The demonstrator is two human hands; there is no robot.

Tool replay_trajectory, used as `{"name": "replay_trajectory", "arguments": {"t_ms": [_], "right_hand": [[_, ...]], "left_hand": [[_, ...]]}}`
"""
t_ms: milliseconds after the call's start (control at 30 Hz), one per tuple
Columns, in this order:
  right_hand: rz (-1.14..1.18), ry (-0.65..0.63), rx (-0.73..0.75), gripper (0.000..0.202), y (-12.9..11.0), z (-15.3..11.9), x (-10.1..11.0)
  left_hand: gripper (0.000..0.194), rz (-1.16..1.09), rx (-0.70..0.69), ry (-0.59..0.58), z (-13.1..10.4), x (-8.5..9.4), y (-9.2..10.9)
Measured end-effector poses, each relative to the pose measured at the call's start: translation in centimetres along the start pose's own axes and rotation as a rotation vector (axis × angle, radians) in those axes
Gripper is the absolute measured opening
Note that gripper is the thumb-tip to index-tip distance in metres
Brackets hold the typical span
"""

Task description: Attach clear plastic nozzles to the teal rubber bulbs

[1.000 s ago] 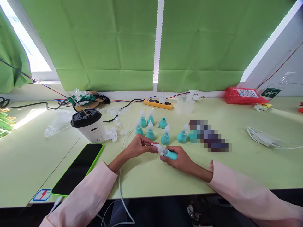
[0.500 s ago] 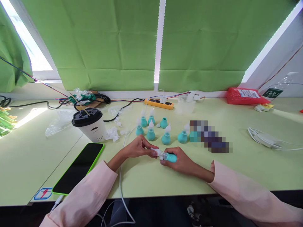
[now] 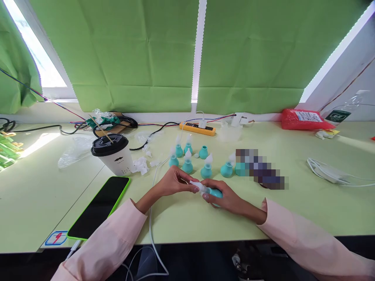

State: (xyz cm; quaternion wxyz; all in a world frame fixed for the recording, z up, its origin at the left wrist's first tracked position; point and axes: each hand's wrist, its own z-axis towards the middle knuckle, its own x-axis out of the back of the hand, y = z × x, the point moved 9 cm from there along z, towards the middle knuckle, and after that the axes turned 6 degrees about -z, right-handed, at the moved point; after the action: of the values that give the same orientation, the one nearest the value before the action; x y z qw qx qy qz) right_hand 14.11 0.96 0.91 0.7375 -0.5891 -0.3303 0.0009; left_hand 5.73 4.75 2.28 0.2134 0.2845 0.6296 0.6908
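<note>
Turquoise bulb (image 3: 215, 192), positioned at 3 o'clock from the phone (image 3: 99, 207), is gripped by the right hand (image 3: 230, 198), while the left hand (image 3: 172, 182) pinches the white tip (image 3: 196, 185) at its 10 o'clock end.

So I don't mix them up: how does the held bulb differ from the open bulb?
The held bulb is tilted in the right hand; the open bulb stands upright on the table. The held bulb has a white tip; the open bulb has none. Both are teal.
</note>
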Motion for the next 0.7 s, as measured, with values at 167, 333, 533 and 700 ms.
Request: {"name": "replay_trajectory", "arguments": {"t_ms": [167,333,533,700], "right_hand": [[-0.007,0.044,0.055,0.020,-1.5,0.1,1.3],[0.037,0.150,0.095,0.021,-3.6,-0.3,4.3],[-0.093,0.372,0.106,0.022,-7.3,-0.8,9.7],[-0.182,0.472,0.126,0.026,-8.9,1.5,14.4]], "left_hand": [[0.033,-0.049,-0.096,0.068,-0.4,1.5,2.2],[0.030,0.083,-0.347,0.757,-2.9,9.8,5.1],[0.031,0.927,-0.035,0.757,-0.7,12.9,2.7],[0.035,1.170,0.096,0.512,1.7,13.0,-1.8]]}}
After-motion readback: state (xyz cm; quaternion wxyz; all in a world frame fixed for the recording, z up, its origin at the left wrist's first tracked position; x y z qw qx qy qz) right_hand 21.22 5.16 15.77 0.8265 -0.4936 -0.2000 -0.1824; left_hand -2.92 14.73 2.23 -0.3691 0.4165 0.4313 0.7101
